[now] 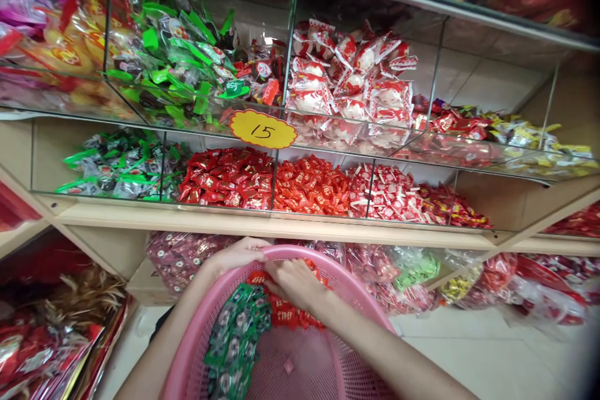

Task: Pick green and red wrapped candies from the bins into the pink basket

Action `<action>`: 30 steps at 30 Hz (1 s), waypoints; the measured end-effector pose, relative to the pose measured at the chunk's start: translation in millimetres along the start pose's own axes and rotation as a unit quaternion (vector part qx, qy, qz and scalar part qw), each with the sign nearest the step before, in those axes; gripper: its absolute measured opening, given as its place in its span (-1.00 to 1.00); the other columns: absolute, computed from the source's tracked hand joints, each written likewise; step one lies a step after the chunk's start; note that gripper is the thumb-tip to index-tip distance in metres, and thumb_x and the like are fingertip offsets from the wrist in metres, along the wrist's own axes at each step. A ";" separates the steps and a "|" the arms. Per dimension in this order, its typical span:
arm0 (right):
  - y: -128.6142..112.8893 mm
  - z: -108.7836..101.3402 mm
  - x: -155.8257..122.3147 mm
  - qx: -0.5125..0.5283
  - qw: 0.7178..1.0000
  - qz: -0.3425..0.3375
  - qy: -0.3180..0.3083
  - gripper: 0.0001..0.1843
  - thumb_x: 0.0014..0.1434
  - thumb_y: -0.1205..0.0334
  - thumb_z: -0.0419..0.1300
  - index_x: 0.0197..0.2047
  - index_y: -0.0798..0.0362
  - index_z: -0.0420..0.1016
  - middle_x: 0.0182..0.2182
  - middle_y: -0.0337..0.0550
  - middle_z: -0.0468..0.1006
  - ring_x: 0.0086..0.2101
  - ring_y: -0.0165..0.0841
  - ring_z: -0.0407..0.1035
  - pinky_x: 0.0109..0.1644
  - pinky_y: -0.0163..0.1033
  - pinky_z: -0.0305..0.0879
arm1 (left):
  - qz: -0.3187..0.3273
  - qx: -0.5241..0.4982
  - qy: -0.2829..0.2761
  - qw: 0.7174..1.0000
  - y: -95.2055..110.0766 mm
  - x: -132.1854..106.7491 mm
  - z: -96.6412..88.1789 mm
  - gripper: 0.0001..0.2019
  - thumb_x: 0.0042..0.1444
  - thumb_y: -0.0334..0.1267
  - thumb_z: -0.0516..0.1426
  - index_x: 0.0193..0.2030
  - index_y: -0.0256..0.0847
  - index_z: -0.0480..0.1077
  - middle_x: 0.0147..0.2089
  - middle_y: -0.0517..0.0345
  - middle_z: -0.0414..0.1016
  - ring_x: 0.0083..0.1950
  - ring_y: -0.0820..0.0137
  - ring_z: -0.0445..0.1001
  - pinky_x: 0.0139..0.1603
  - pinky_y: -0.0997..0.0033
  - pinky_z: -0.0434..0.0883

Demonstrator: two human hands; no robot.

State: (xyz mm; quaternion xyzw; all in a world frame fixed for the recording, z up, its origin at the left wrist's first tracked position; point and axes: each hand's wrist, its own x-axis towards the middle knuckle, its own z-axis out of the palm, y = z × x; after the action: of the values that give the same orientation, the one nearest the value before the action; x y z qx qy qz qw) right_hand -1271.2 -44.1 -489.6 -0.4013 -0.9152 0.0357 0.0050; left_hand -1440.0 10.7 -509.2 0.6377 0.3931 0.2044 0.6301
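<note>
A pink plastic basket (323,262) sits low in the middle of the view, tilted toward me. My left hand (237,255) grips its far rim, fingers curled over the edge. My right hand (294,282) reaches inside the basket with its fingers closed on red-wrapped candies (288,312) piled at the far side. A heap of green-wrapped candies (234,337) lies in the basket's left half. Part of the mesh bottom shows bare.
Shelves with glass-fronted bins fill the wall ahead: green candies (122,165), red candies (229,178), red-and-white packets (351,87). A yellow tag reading 15 (262,129) hangs on the glass. Bagged sweets lie under the lowest shelf and at left; pale floor at right.
</note>
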 end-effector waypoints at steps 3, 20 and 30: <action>-10.5 9.6 9.4 -0.051 0.998 -0.003 -0.026 -0.76 0.22 0.23 -0.06 -0.10 0.15 0.29 -0.33 0.00 0.53 -0.37 -0.26 0.45 -0.35 -0.24 0.29 | -0.004 0.006 0.009 1.000 -0.9 -1.7 -0.5 -0.65 -0.17 -0.40 0.08 -0.17 -0.33 0.47 -0.26 0.15 0.53 -0.19 0.36 0.39 -0.18 0.48 0.28; -8.4 -4.3 -5.4 -0.088 0.996 0.007 -0.016 -0.59 0.21 0.17 -0.08 0.07 0.20 0.15 -0.42 0.01 0.53 -0.42 -0.26 0.43 -0.40 -0.27 0.20 | 0.013 0.006 0.012 1.000 -2.4 -2.3 0.2 -0.66 -0.18 -0.40 0.06 -0.20 -0.35 0.46 -0.27 0.15 0.52 -0.21 0.37 0.39 -0.17 0.47 0.28; 35.3 -51.4 -8.2 -0.115 0.990 0.007 -0.082 -0.73 0.09 0.20 0.10 -0.14 0.14 0.33 -0.35 0.03 0.55 -0.31 -0.20 0.45 -0.31 -0.27 0.21 | 0.019 0.013 0.007 1.000 -2.1 -3.0 -0.3 -0.69 -0.08 -0.27 0.08 -0.17 -0.32 0.45 -0.29 0.18 0.49 -0.30 0.42 0.36 -0.27 0.51 0.25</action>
State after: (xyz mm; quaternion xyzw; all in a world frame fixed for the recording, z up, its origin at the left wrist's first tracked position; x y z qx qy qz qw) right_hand -1237.8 -23.1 -440.7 -0.4013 -0.9077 -0.0372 -0.1168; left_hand -1442.5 8.4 -510.6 0.6520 0.3881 0.2152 0.6148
